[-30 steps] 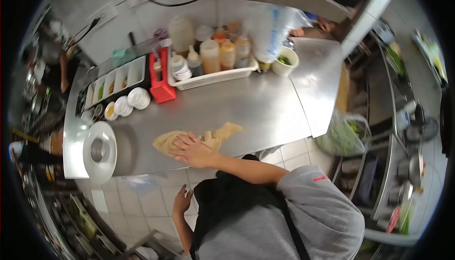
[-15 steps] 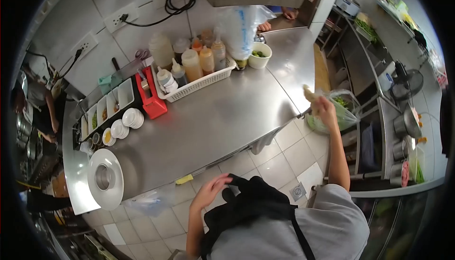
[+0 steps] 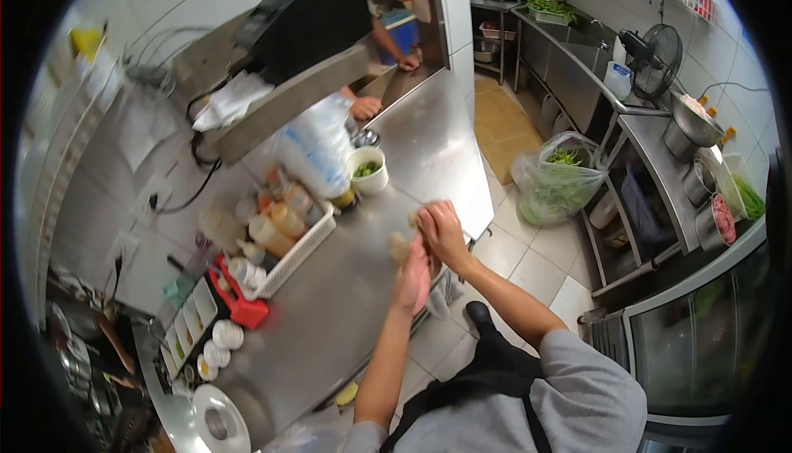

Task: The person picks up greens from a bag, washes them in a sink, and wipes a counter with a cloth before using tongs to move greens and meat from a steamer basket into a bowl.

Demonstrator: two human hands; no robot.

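Over the steel counter [image 3: 330, 321], both of my hands are close together near its right edge. My right hand [image 3: 443, 230] has its fingers closed on a pale, crumpled cloth-like item [image 3: 400, 248], blurred by motion. My left hand [image 3: 414, 276] is just beside it with its fingers pressed together at the same item; what it grips itself is hidden by blur. A white cup of green pieces [image 3: 366, 171] stands beyond them, next to a clear plastic bag [image 3: 313, 152].
A white basket of sauce bottles [image 3: 297, 255], a red holder [image 3: 239, 300], small white dishes [image 3: 227, 335] and a large white plate [image 3: 235, 412] line the counter. A bag of greens [image 3: 561, 185] hangs at the right. Another person's hands [image 3: 365, 107] rest beyond the counter.
The view has turned right. My right hand has come from beside the bag of greens to over the counter with the pale item, and my left hand has risen from near my body to meet it.
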